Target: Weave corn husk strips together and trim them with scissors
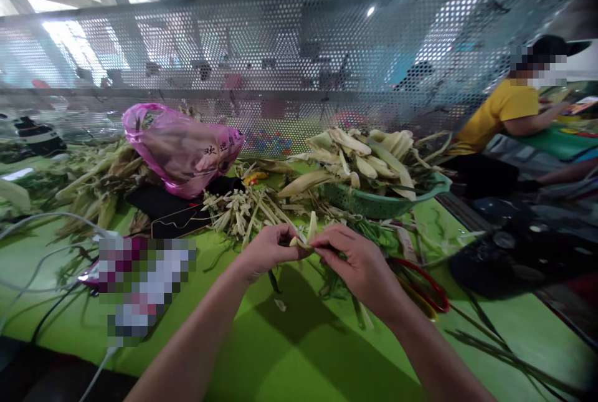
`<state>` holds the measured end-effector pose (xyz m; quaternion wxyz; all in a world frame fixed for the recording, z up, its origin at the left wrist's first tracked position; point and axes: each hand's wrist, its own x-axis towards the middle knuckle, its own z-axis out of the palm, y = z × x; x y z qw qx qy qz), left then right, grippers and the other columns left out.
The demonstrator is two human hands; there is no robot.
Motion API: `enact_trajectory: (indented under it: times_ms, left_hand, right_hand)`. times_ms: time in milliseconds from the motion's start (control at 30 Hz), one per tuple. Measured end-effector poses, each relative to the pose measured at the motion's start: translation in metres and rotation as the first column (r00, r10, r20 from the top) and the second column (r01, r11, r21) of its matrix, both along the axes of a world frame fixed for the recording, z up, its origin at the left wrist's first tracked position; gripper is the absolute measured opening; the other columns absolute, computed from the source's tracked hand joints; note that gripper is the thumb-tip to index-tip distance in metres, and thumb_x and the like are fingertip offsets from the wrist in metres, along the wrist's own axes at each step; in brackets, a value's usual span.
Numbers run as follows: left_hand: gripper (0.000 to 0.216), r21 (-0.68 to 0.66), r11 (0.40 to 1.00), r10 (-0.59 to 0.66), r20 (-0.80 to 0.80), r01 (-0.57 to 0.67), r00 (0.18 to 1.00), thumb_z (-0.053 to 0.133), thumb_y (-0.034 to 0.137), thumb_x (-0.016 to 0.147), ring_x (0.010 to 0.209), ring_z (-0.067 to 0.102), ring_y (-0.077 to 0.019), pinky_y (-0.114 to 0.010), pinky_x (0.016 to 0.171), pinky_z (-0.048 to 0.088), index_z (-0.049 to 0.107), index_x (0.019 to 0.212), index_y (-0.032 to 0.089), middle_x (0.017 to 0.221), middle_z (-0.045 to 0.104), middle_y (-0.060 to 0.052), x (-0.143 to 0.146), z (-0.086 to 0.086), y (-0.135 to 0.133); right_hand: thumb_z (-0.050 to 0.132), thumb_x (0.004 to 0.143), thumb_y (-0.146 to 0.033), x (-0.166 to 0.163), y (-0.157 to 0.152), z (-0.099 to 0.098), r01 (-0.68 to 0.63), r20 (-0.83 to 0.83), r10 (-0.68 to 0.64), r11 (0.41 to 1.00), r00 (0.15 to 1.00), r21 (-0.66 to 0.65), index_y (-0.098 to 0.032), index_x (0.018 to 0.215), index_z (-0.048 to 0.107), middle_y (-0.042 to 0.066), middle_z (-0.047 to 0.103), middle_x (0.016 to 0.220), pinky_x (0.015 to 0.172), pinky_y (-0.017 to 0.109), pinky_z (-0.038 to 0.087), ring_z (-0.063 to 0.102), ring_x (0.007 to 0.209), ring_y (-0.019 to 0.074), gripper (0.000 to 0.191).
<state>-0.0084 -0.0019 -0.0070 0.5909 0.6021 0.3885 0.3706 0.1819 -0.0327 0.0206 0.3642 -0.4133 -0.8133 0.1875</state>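
Observation:
Between my two hands, above the green tabletop point(289, 358), is a pale strip of corn husk point(313, 227) with one tip pointing up. My left hand point(271, 249) pinches its left end between thumb and fingers. From the other side, my right hand point(348, 258) grips the same husk with its fingertips. Just beyond my hands lies a pile of cut husk pieces and stalks point(238, 209). Scissors with red handles point(427, 280) rest beside my right forearm, partly hidden by it.
A green basket point(374, 201) heaped with corn husks point(369, 156) stands at the back right. A pink plastic bag point(182, 146) sits back left beside more dried husks point(103, 184). Cables and a power strip point(112, 246) lie left. A person in yellow point(499, 106) sits beyond a dark bag point(504, 246).

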Motion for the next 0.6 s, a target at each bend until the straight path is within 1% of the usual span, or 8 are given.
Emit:
enact_trajectory:
  times_ms: [167, 300, 367, 467, 600]
  left_hand:
    - [0.029, -0.002, 1.0, -0.001, -0.017, 0.001, 1.0, 0.073, 0.035, 0.061, 0.064, 0.043, -0.0091, -0.021, 0.061, 0.033, 0.058, 0.076, 0.014, 0.068, 0.048, 0.004, -0.0026, 0.0028, -0.0006]
    - [0.025, -0.006, 1.0, -0.019, -0.013, 0.019, 1.0, 0.071, 0.031, 0.062, 0.063, 0.042, -0.0086, -0.021, 0.061, 0.032, 0.058, 0.076, 0.015, 0.067, 0.047, 0.005, -0.0029, 0.0013, 0.0001]
    - [0.023, 0.024, 0.999, -0.028, -0.036, 0.028, 0.999, 0.07, 0.028, 0.063, 0.064, 0.042, -0.0086, -0.021, 0.061, 0.032, 0.057, 0.076, 0.015, 0.067, 0.048, 0.004, -0.0025, -0.0005, 0.001]
    - [0.019, 0.108, 0.994, -0.013, -0.092, 0.023, 0.996, 0.067, 0.024, 0.064, 0.063, 0.042, -0.0087, -0.021, 0.059, 0.031, 0.057, 0.077, 0.014, 0.067, 0.05, 0.004, -0.0018, -0.0023, 0.0018]
    - [0.014, 0.176, 0.983, -0.015, -0.148, 0.041, 0.989, 0.063, 0.018, 0.064, 0.063, 0.045, -0.0094, -0.021, 0.058, 0.033, 0.057, 0.076, 0.015, 0.067, 0.052, 0.003, -0.0016, -0.0012, 0.0007]
  right_hand:
    - [0.051, 0.087, -0.016, 0.0014, 0.0007, 0.0009, -0.044, -0.03, 0.043, 0.999, 0.999, -0.02, -0.025, 0.092, 0.068, 0.004, 0.065, 0.091, 0.076, 0.03, 0.048, 0.061, 0.086, 0.0185, 0.02]
    - [0.052, 0.087, -0.018, 0.002, 0.0022, -0.0012, -0.042, -0.032, 0.041, 0.998, 0.999, -0.036, -0.025, 0.091, 0.068, 0.003, 0.065, 0.092, 0.077, 0.029, 0.047, 0.061, 0.087, 0.0179, 0.018]
    - [0.052, 0.087, -0.018, 0.0016, 0.0026, -0.0021, -0.03, -0.023, 0.029, 0.999, 0.999, -0.045, -0.024, 0.09, 0.068, 0.003, 0.065, 0.091, 0.076, 0.029, 0.047, 0.061, 0.086, 0.0178, 0.017]
    - [0.053, 0.085, -0.018, 0.0006, 0.0026, -0.0025, 0.002, -0.002, -0.002, 0.997, 1.0, -0.072, -0.024, 0.087, 0.067, 0.003, 0.064, 0.087, 0.072, 0.029, 0.047, 0.061, 0.081, 0.0178, 0.016]
    - [0.053, 0.084, -0.018, 0.0001, 0.0024, -0.0027, 0.055, 0.004, -0.055, 0.987, 0.998, -0.154, -0.022, 0.084, 0.066, 0.002, 0.063, 0.082, 0.063, 0.026, 0.045, 0.06, 0.071, 0.0159, 0.014]
